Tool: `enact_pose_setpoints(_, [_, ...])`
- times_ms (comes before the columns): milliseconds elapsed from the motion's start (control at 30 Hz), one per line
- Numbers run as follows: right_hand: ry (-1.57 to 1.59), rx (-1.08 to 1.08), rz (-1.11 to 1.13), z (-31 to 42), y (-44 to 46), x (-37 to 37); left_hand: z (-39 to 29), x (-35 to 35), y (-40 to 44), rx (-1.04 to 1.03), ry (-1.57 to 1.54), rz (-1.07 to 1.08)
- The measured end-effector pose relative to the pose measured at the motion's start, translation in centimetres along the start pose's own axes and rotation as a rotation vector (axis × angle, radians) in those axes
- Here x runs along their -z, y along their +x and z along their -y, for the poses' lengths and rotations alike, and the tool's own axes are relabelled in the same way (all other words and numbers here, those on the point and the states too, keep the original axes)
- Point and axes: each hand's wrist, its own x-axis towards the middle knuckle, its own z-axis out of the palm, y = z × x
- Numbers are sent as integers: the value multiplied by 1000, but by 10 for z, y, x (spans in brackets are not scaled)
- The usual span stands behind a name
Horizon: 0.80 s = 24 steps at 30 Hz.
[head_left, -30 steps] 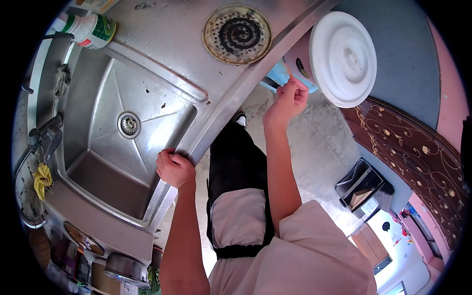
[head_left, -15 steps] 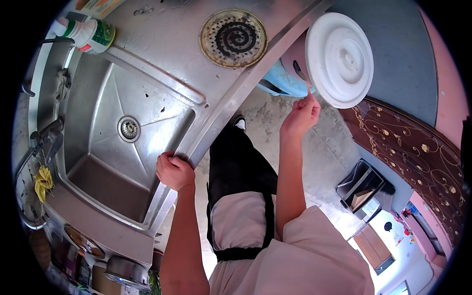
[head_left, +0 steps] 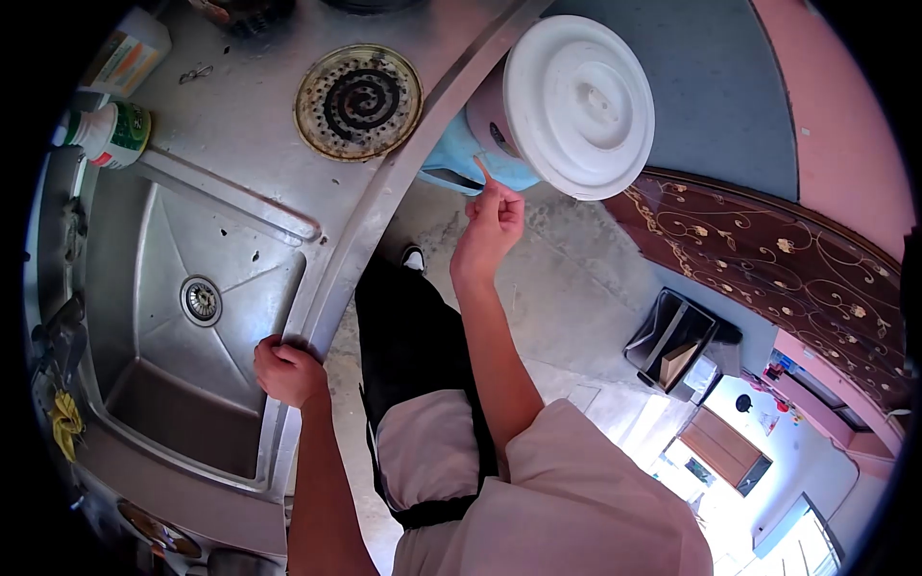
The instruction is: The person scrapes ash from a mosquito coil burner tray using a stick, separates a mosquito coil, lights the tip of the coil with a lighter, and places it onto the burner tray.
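My left hand (head_left: 290, 372) is closed over the front rim of the steel sink (head_left: 206, 379). To its right, my right hand (head_left: 491, 228) is raised over the floor, fingers pinched on a thin orange-brown strip (head_left: 482, 168) that points up and away. I cannot make out what kind of thing the strip is. Just beyond it are a light-blue container (head_left: 456, 149) and a bucket with a round white lid (head_left: 586, 106). On the steel counter lies a round, perforated metal tray (head_left: 322, 134) with a dark spiral on it.
A white bottle with a green label (head_left: 117, 134) stands at the sink's far left corner, near a pale jug (head_left: 134, 53). A yellow cloth (head_left: 65, 422) hangs by the tap. A black bin (head_left: 672, 336) sits on the concrete floor at right, near a brown floral cloth (head_left: 768, 264).
The view has swung right, so the sink and tray appear further left. My right hand still pinches the strip, now lower beside the bucket lid; my left hand stays on the sink rim.
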Motion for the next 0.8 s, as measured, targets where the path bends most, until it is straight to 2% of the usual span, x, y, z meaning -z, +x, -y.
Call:
enact_pose_setpoints(267, [-26, 29, 59, 2, 6, -22, -1, 1, 0, -36, -14, -10])
enact_pose_setpoints(433, [-143, 141, 259, -11, -2, -38, -5, 3, 0, -26, -4, -7])
enact_pose_setpoints(533, [-194, 157, 299, -12, -16, -52, -6, 4, 0, -21, -14, -20])
enact_pose_setpoints(800, [-245, 209, 293, -19, -20, -63, -5, 4, 1, -41, -25, -29])
